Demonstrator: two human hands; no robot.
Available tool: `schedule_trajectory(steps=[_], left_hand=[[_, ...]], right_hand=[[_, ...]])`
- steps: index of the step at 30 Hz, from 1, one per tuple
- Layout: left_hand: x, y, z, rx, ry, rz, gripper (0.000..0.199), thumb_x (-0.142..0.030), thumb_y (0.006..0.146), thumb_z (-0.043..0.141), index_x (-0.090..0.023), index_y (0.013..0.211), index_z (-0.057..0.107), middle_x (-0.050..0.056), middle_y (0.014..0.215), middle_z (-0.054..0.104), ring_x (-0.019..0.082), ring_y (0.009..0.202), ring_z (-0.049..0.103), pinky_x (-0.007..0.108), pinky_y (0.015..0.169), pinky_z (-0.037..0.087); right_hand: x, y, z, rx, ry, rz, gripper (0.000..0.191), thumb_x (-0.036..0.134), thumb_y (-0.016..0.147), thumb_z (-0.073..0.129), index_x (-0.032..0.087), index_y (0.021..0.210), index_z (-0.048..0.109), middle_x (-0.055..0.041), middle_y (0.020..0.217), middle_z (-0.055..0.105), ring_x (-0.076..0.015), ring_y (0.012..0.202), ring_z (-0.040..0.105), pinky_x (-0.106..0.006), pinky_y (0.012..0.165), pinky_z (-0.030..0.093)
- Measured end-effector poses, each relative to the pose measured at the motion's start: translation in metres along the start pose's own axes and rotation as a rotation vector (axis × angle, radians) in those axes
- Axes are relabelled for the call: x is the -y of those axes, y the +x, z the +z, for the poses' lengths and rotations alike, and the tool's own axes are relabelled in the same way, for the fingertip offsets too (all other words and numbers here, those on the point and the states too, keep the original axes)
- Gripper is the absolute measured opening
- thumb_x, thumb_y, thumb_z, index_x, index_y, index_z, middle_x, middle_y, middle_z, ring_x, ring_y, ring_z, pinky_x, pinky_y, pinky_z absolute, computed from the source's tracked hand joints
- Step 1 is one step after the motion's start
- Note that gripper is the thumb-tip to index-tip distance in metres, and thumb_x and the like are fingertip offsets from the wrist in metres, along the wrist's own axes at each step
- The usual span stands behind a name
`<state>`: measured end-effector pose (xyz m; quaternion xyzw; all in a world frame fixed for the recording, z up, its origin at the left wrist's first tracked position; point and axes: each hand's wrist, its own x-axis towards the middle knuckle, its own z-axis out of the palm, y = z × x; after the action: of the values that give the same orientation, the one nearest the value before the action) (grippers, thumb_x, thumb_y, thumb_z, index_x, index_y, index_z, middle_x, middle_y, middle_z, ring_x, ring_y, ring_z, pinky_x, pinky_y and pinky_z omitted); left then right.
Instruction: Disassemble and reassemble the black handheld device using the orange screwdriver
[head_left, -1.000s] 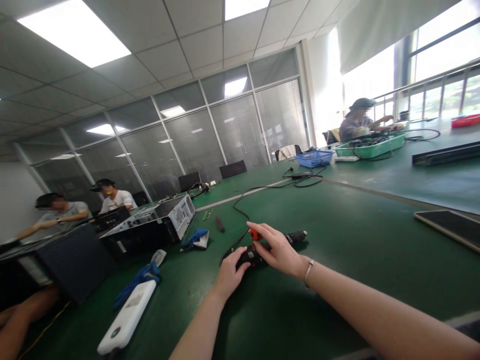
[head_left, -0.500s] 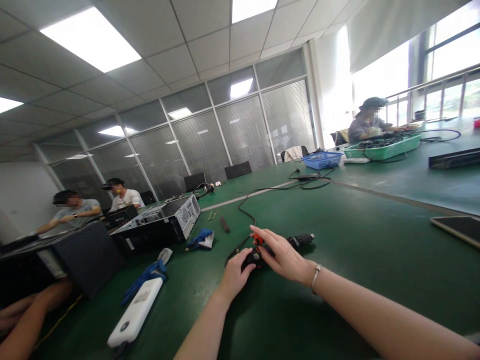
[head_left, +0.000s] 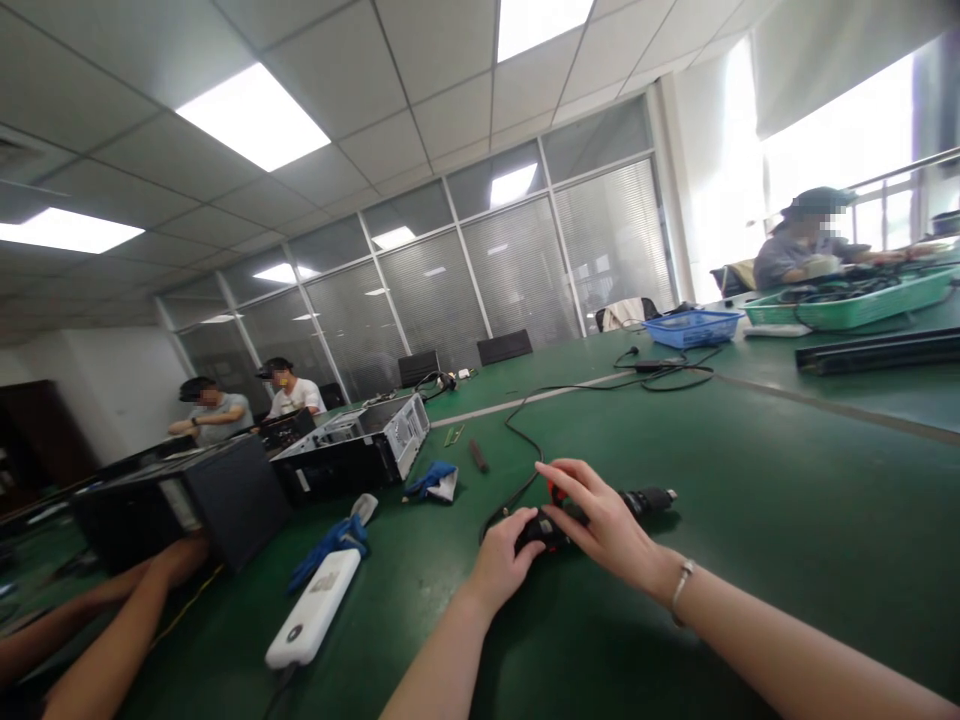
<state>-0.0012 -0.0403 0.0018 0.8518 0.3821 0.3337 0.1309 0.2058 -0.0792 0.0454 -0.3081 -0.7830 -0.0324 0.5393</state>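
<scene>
A black corded electric screwdriver (head_left: 649, 501) with an orange-red part lies on the green table (head_left: 720, 580), its tip pointing right. Around its rear end, near the cord, my left hand (head_left: 504, 558) is closed. My right hand (head_left: 611, 522) reaches over the middle of the body, thumb on the near side and fingers bent at the orange-red part, which they partly hide. The black cord (head_left: 529, 435) runs from the rear of the tool back across the table.
To the left lie a white power bank-like device (head_left: 319, 608), blue-grey gloves (head_left: 334, 545) and another glove (head_left: 435, 482). Beyond stand computer cases (head_left: 352, 450). A blue basket (head_left: 694, 328) and green basket (head_left: 847, 305) sit at the back right. A co-worker's arms (head_left: 142, 595) reach in at left.
My view has turned left, so everything appears shifted to the right. Both hands stay on the electric screwdriver, with little change in their hold.
</scene>
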Motion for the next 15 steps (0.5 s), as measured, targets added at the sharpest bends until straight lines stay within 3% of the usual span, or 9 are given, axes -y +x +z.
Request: schedule_trajectory(steps=[4, 9, 15], left_hand=[[-0.003, -0.0026, -0.0008, 0.007, 0.002, -0.013, 0.045, -0.019, 0.079, 0.067, -0.023, 0.123, 0.058, 0.005, 0.124, 0.064, 0.023, 0.113, 0.059, 0.038, 0.103, 0.044], [-0.0075, -0.0054, -0.0018, 0.002, -0.008, -0.009, 0.047, -0.018, 0.079, 0.068, -0.022, 0.124, 0.058, 0.004, 0.122, 0.065, 0.021, 0.11, 0.06, 0.034, 0.101, 0.044], [-0.01, -0.0068, -0.0032, 0.014, -0.004, -0.002, 0.046, -0.019, 0.079, 0.068, -0.022, 0.123, 0.057, 0.004, 0.119, 0.065, 0.022, 0.108, 0.06, 0.033, 0.099, 0.046]], right_hand=[[-0.0055, -0.0024, 0.0047, -0.073, -0.02, -0.025, 0.043, 0.022, 0.094, 0.045, 0.03, 0.136, 0.047, -0.0082, 0.108, 0.051, -0.0176, 0.095, 0.058, -0.031, 0.081, 0.054], [0.0006, -0.0041, 0.0017, 0.024, 0.041, -0.033, 0.049, 0.023, 0.095, 0.038, 0.027, 0.144, 0.033, -0.0104, 0.123, 0.051, -0.0184, 0.106, 0.057, -0.028, 0.087, 0.052], [-0.003, -0.007, 0.0066, 0.039, -0.017, 0.0, 0.045, 0.027, 0.095, 0.043, 0.029, 0.14, 0.04, -0.009, 0.115, 0.054, -0.0175, 0.1, 0.06, -0.027, 0.083, 0.054]])
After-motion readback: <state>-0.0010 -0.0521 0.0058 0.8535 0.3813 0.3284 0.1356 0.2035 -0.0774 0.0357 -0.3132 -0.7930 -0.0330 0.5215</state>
